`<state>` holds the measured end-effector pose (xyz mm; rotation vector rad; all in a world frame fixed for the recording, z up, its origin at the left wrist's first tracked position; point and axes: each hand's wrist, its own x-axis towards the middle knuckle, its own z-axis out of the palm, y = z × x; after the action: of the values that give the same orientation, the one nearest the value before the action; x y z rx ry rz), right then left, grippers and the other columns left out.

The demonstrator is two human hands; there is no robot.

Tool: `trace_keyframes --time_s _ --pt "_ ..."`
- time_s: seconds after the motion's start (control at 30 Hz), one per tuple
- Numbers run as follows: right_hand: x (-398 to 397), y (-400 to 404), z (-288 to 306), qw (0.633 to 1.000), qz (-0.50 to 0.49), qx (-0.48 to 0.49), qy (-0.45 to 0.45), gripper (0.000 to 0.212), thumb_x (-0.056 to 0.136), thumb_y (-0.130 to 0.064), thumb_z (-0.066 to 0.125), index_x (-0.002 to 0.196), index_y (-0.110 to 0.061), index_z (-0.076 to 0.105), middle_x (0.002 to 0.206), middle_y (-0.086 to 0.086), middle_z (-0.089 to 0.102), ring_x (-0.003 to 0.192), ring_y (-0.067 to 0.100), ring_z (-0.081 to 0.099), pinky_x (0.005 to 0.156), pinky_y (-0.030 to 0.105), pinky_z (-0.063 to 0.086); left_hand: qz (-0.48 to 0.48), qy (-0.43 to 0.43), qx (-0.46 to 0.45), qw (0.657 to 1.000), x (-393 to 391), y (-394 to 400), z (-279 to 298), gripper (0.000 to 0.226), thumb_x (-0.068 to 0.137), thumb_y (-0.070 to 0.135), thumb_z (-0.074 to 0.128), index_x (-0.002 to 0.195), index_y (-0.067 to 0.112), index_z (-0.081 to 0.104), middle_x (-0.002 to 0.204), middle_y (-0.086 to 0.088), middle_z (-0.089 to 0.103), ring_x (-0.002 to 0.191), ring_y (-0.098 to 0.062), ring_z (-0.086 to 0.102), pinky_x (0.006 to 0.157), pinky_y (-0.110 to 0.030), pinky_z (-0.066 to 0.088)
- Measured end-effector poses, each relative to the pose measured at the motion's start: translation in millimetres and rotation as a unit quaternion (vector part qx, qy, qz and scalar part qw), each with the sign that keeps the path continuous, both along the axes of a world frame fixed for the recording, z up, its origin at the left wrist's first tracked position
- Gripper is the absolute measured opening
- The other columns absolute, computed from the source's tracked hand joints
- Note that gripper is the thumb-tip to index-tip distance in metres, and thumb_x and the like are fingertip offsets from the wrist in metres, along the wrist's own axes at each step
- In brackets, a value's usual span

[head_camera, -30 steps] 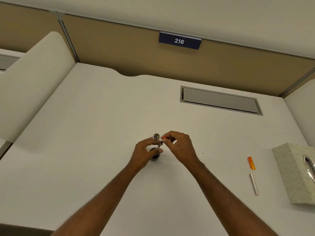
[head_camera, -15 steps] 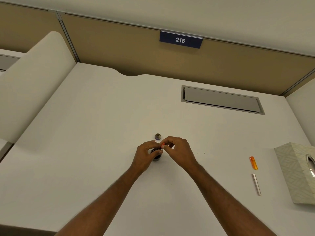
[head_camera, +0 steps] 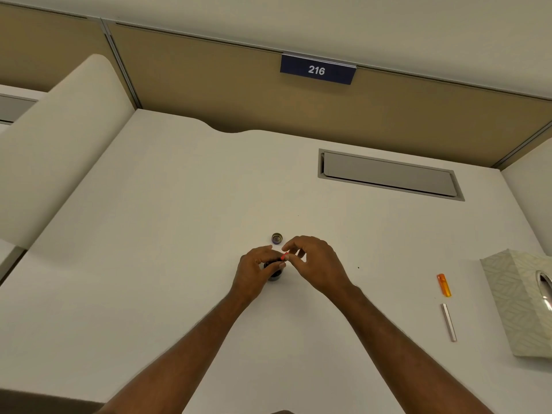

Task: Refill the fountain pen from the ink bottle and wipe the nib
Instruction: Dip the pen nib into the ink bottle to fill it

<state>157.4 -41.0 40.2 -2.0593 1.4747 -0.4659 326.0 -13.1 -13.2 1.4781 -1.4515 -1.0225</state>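
A small dark ink bottle (head_camera: pixel 275 274) stands on the white desk (head_camera: pixel 179 234), mostly hidden by my left hand (head_camera: pixel 254 271), which wraps around it. My right hand (head_camera: pixel 313 261) pinches the red top end of the pen's inner part (head_camera: pixel 284 256) directly over the bottle's mouth; the nib end is hidden. The bottle's round cap (head_camera: pixel 277 238) lies just behind the hands. An orange pen piece (head_camera: pixel 444 285) and a silver pen tube (head_camera: pixel 448 322) lie at the right.
A patterned tissue box (head_camera: pixel 516 300) sits at the right edge. A grey cable hatch (head_camera: pixel 388 176) is set into the desk at the back right. Tan partition walls ring the desk, with a "216" sign (head_camera: pixel 317 70).
Both hands have sunk a little toward the bottle, and the pen part has gone lower over its mouth. The left hand has closed more around the bottle.
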Motion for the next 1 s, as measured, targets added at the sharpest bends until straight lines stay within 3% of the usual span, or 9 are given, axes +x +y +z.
trace_keyframes --time_s 0.1,0.23,0.43,0.53,0.67,0.87,1.0 --pt "-3 1 1 0.998 0.025 -0.037 0.039 0.013 0.092 -0.036 0.06 0.102 -0.033 0.067 0.09 -0.02 0.064 0.084 0.002 0.054 0.076 0.025 0.049 -0.003 -0.008 0.003 1.0 0 1 -2 0.017 0.086 0.011 0.071 0.102 0.011 0.078 0.109 -0.008 0.075 0.11 -0.006 0.056 0.097 -0.012 0.037" --pt "-5 2 5 0.992 0.055 -0.073 0.084 0.016 0.095 -0.037 0.056 0.107 -0.031 0.065 0.099 -0.014 0.067 0.091 0.004 0.05 0.073 0.022 0.042 0.002 -0.003 0.01 1.0 2 0 -9 0.017 0.087 0.014 0.07 0.102 0.012 0.078 0.111 -0.006 0.075 0.118 -0.007 0.052 0.106 -0.027 0.036" --pt "-3 -2 9 0.981 0.107 -0.089 0.133 0.021 0.097 -0.035 0.052 0.113 -0.026 0.061 0.106 -0.008 0.067 0.103 0.013 0.054 0.076 0.026 0.045 -0.003 0.003 -0.011 1.0 2 3 -13 0.016 0.087 0.016 0.071 0.101 0.016 0.079 0.105 -0.001 0.077 0.108 -0.006 0.064 0.1 -0.028 0.048" --pt "-2 -4 11 0.978 0.12 -0.086 0.146 0.019 0.098 -0.034 0.05 0.111 -0.025 0.059 0.104 -0.006 0.066 0.102 0.015 0.054 0.077 0.031 0.048 -0.002 0.007 -0.022 1.0 1 5 -15 0.014 0.087 0.017 0.071 0.099 0.021 0.079 0.096 0.014 0.076 0.092 -0.007 0.071 0.088 -0.032 0.055" --pt "-1 -3 15 0.968 0.146 -0.112 0.173 0.018 0.099 -0.032 0.046 0.11 -0.022 0.056 0.097 -0.002 0.065 0.094 0.02 0.054 0.071 0.036 0.049 -0.001 0.001 -0.026 1.0 0 6 -13 0.021 0.087 0.019 0.071 0.103 0.033 0.075 0.09 0.033 0.07 0.092 -0.005 0.071 0.087 -0.029 0.056" --pt "-1 -5 16 0.941 0.185 -0.146 0.242 0.021 0.099 -0.025 0.044 0.117 -0.018 0.051 0.092 0.0 0.065 0.084 0.024 0.054 0.059 0.041 0.049 0.003 0.002 -0.028 1.0 0 5 -19 0.016 0.087 0.02 0.071 0.101 0.021 0.079 0.098 0.012 0.076 0.092 -0.004 0.071 0.087 -0.032 0.057" --pt "1 -5 16 0.931 0.201 -0.155 0.262 0.017 0.098 -0.021 0.041 0.111 -0.016 0.051 0.087 0.003 0.062 0.079 0.025 0.052 0.054 0.036 0.037 0.006 0.0 -0.037 0.999 0 4 -20 0.016 0.087 0.017 0.072 0.102 0.019 0.079 0.099 0.012 0.076 0.093 -0.002 0.071 0.089 -0.03 0.056"
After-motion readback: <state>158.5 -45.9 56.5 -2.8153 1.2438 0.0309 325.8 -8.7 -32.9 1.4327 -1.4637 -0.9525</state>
